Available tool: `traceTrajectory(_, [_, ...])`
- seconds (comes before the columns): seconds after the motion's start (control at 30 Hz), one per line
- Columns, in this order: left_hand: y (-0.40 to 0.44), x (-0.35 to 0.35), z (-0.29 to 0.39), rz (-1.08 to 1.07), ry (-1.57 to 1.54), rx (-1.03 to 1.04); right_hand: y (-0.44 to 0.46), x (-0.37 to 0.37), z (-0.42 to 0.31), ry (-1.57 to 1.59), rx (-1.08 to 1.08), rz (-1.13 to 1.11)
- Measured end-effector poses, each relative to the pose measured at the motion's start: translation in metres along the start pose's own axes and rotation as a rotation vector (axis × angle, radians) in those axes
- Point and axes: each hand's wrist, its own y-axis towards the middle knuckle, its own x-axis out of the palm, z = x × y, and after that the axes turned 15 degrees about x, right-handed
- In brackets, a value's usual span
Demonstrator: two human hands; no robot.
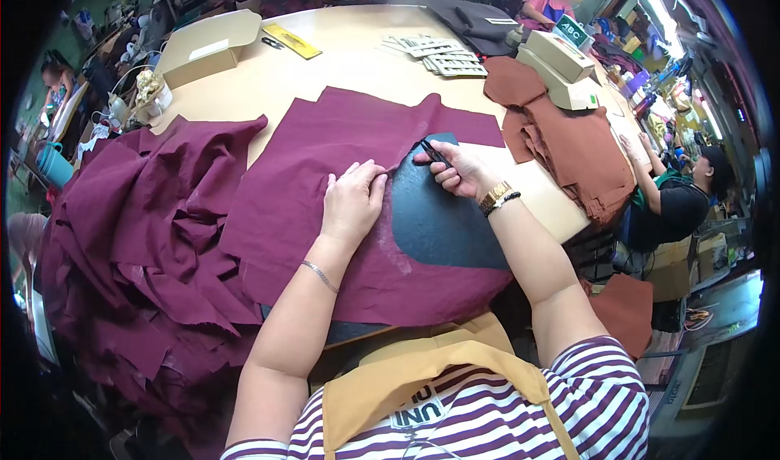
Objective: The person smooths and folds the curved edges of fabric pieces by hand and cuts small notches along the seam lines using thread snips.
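Maroon fabric [325, 143] lies spread on the table in front of me. My left hand [355, 200] rests on it, thumb and fingers pinching the cloth near its curved edge. My right hand [457, 170] is closed around small black thread snips [435, 153], their tip pointing up and left, close to that edge. Under my right hand is a smooth dark blue-green sheet [447, 216] with a rounded outline, bordered by the fabric. Whitish marks run along the cloth beside the sheet.
A heap of maroon fabric [154, 216] hangs over the table's left side. Rust-brown cut pieces [569, 151] are stacked at right, near cardboard boxes [561, 58]. Farther back are an open carton [211, 50], a yellow strip [292, 41] and printed cards [439, 52]. Co-workers sit around.
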Motion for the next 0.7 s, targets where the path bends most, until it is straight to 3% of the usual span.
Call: traceTrajectory(0.7, [0.0000, 0.0010, -0.0006, 0.016, 0.038, 0.036, 0.0060, 0.0070, -0.0040, 0.002, -0.047, 0.044])
